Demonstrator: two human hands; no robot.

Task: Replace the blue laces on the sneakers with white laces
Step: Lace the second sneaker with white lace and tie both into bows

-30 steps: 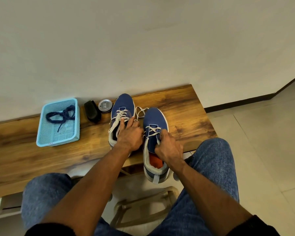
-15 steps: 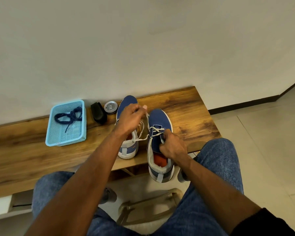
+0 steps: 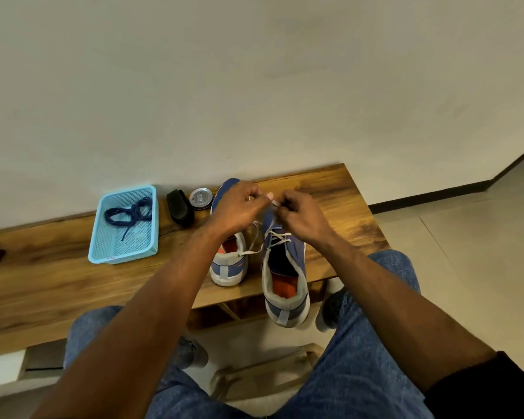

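The right sneaker (image 3: 286,278) hangs its heel over the wooden counter (image 3: 58,276) edge, the left sneaker (image 3: 229,261) beside it. Above them the left hand (image 3: 239,211) and right hand (image 3: 303,217) pinch a white lace (image 3: 277,235) end. Farther back, blue laces (image 3: 130,211) lie in the light-blue basket (image 3: 103,252)

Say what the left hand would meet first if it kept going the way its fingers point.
Probably the right hand: the left hand points rightward at it, both pinching a white lace end between them. Depth is unclear.
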